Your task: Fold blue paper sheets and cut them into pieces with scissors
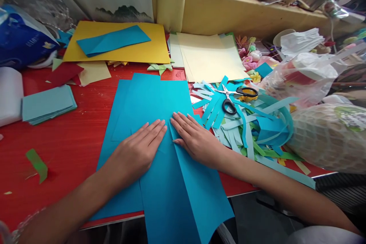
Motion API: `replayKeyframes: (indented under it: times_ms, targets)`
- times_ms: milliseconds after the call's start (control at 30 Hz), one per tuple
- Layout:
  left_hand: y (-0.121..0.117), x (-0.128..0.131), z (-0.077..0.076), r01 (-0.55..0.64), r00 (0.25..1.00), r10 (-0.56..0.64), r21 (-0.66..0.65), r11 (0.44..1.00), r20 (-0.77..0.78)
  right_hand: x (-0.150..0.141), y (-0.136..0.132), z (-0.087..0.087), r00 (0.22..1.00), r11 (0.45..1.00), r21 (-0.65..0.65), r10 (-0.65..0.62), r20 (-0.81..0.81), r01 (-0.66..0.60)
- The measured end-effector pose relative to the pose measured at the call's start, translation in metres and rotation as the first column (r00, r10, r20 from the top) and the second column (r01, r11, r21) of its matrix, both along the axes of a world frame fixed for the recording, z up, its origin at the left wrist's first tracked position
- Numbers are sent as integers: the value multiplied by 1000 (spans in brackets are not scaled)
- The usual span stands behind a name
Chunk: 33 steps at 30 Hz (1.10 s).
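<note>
A large blue paper sheet (160,99) lies on the red table (68,145), folded lengthwise, its near end hanging over the table's front edge. My left hand (137,148) lies flat on it with fingers stretched out and together. Beside it, my right hand (193,137) also presses flat on the fold, fingers extended. The fingertips of both hands almost meet near the sheet's middle. Neither hand holds anything.
Black-and-yellow scissors (238,97) lie on a heap of blue paper strips (251,126) to the right. Plastic bags (303,76) crowd the far right. Yellow paper (120,51), cream sheets (211,57), and a pale blue paper stack (47,103) lie behind and left.
</note>
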State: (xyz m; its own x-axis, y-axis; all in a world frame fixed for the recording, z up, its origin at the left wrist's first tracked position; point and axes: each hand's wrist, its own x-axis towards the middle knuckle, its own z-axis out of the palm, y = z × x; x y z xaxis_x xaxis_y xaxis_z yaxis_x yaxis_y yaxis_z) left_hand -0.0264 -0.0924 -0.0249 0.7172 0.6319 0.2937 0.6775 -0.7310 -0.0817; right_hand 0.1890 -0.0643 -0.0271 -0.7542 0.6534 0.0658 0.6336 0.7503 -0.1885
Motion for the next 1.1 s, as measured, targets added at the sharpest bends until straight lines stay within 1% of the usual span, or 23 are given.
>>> replayKeyframes:
  times_ms: [267,467,600,700,867,1100]
  targets:
    - [-5,6,5,-43,999,44,43,998,-12,1,0,0,1000,1000,-11,2,-13,-2]
    - [-7,6,10,-54,999,54,18,998,1,4,11,2,1000,998,-61,-16,-27,14]
    - [-5,5,7,-69,997,69,-28,997,-22,5,16,6,998,999,-54,-8,-58,5]
    - [-4,4,2,-96,995,93,-68,993,-37,5,14,6,1000,997,-76,13,-18,-14]
    - [-6,6,-2,-125,992,123,-110,986,-27,3,8,2,1000,998,-62,-25,2,25]
    - [-12,14,-1,-158,987,158,-107,982,-5,-1,3,2,998,997,-47,-61,26,62]
